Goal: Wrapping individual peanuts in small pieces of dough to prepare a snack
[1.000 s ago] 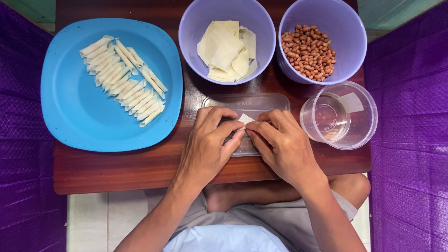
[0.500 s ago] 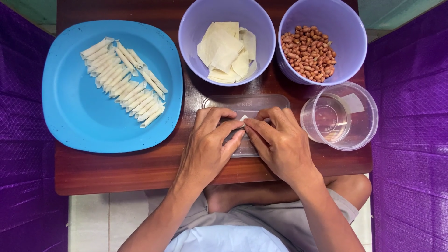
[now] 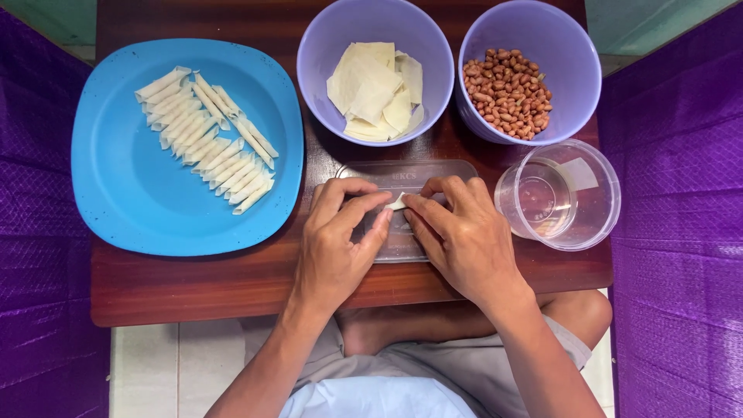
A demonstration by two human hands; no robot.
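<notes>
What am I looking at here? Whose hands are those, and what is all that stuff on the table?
The picture comes from a camera worn on a person's head, looking straight down, so the hands are that person's own. There is no machine. The left hand and the right hand meet over a clear plastic lid and pinch a small pale piece of wrapper between their fingers. They sit at a wooden table. On it are a blue plate with a row of thin rolled sticks, a purple bowl of flat wrappers, a purple bowl of peanuts, and a clear tub with a little water.
</notes>
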